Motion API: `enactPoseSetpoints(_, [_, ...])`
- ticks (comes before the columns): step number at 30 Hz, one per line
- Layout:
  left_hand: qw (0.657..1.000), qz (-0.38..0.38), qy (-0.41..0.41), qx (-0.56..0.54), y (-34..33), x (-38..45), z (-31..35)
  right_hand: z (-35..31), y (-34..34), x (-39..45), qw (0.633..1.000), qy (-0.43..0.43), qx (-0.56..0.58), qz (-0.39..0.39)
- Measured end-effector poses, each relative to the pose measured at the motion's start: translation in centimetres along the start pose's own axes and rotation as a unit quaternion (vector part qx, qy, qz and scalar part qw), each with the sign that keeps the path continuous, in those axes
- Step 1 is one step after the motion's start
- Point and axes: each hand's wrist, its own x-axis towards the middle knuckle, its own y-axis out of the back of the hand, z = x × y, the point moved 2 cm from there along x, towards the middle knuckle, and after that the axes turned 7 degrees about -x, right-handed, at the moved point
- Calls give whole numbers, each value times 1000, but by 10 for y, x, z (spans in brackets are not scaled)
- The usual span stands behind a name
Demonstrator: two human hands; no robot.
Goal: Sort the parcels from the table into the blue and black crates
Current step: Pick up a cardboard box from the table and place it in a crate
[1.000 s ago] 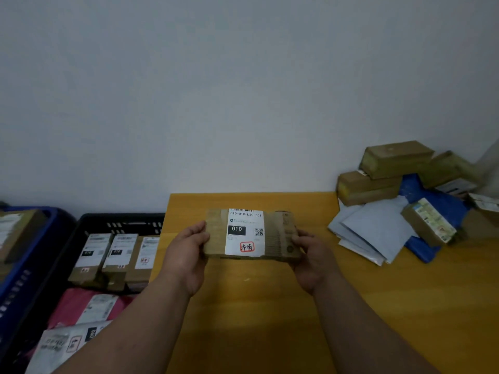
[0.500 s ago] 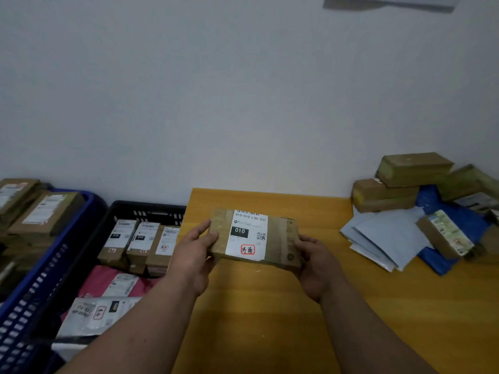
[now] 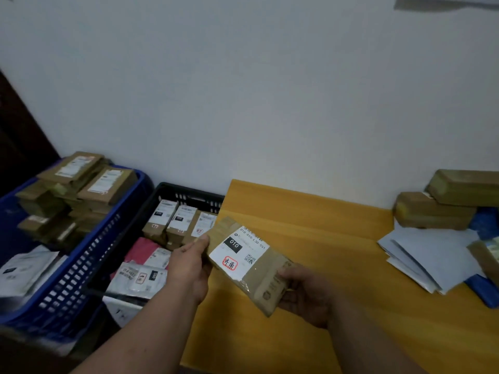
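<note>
A flat brown cardboard parcel (image 3: 267, 276) with a white "010" label is held above the left part of the yellow table (image 3: 324, 238), tilted down to the right. My left hand (image 3: 189, 268) grips its left end and my right hand (image 3: 305, 292) grips its lower right end. The black crate (image 3: 186, 195) stands just left of the table and holds labelled boxes and soft mailers. Further left, the blue crate (image 3: 81, 273) is heaped with brown boxes and grey mailers.
At the table's right end lie stacked brown boxes (image 3: 432, 214), white envelopes (image 3: 426, 255) and a blue mailer (image 3: 483, 290). A white wall runs behind everything. A dark door or panel (image 3: 19, 136) is at the far left.
The view has swung left, showing more of the blue crate. The parcel has moved towards the table's left edge and tilted clockwise, still in both hands.
</note>
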Motion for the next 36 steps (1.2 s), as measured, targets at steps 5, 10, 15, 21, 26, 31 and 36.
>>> enactPoseSetpoints(5, [1000,17,-7,-5,50,23,44,-9,-70,18,996,-14,-66,-56])
enactPoseSetpoints(10, [998,-28,-14,60,116,54,108,-6,-172,54,993,-18,-78,-93])
enactPoseSetpoints(15, [997,21,-19,66,194,86,175,11,-290,97,988,-46,-51,-138])
enactPoseSetpoints(21, [995,76,25,57,258,115,209,24,-363,129,985,-88,-78,-128])
enactPoseSetpoints(26, [995,73,50,56,281,140,229,14,-403,162,979,-126,-90,-134])
enactPoseSetpoints(31, [992,83,50,81,294,172,255,3,-433,202,972,-156,-108,-140])
enactPoseSetpoints(36, [983,139,66,97,318,206,285,-9,-472,249,959,-194,-153,-140])
